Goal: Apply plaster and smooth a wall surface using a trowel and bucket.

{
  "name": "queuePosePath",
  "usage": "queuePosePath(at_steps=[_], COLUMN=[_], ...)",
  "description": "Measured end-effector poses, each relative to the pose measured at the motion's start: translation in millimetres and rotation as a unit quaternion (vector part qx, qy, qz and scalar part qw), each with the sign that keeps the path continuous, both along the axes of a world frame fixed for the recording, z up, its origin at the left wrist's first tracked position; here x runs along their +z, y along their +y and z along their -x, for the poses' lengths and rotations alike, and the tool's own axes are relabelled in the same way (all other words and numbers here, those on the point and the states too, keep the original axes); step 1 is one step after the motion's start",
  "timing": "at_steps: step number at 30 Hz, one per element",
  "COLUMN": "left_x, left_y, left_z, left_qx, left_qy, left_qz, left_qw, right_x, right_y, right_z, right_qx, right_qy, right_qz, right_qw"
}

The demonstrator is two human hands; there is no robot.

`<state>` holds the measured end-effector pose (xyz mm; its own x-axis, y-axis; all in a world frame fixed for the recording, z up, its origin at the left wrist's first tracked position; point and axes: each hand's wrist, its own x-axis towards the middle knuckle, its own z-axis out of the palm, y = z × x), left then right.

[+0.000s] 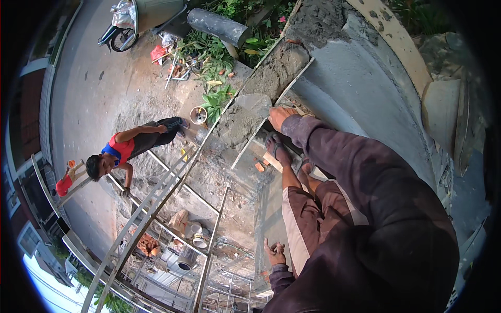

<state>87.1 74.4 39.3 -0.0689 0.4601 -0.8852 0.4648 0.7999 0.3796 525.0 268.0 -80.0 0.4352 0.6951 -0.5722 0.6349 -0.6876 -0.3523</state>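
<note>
We viewed from above a narrow ledge coated with rough grey mortar (pixel 235 125), which ran from near the middle of the scene to the far right, bordered on its left by a long straight edge strip (pixel 215 125). On its right side lay a short thin batten (pixel 296 81). The right hand (pixel 282 118) was at the near end of this batten, beside the mortar, with its fingers bent; we could not tell whether it gripped anything. The left hand (pixel 275 253), well apart and nearer to us, was partly open, its fingers loosely spread, and we saw nothing in its hold. Between the hands we noted two sandalled feet (pixel 279 149), with orange brick pieces (pixel 259 167) just to their left. To the right of the batten spread a smooth grey surface (pixel 344 78). On the left, a co-worker (pixel 121 146) in a red and blue top had one gloved hand (pixel 125 192) at a bar of the metal frame (pixel 206 255). Between the co-worker and the ledge stood a pale bucket (pixel 198 115); farther off we observed green leafy plants (pixel 216 101) and a dark grey cylinder (pixel 218 26).
</note>
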Motion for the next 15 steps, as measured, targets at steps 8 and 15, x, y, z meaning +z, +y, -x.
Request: queuePosePath(at_steps=[8,15], left_x=[0,-5], left_y=[31,58], left_z=[4,-7], left_qx=[0.000,-0.075], left_qy=[-0.008,-0.008], left_qz=[-0.009,-0.019], left_qw=[1.000,0.997], right_x=[-20,-5], right_y=[-14,12], right_z=[-124,14], right_qx=[-0.146,-0.184], right_qy=[-0.113,0.201], right_qz=[0.040,-0.035], right_qw=[0.982,0.962])
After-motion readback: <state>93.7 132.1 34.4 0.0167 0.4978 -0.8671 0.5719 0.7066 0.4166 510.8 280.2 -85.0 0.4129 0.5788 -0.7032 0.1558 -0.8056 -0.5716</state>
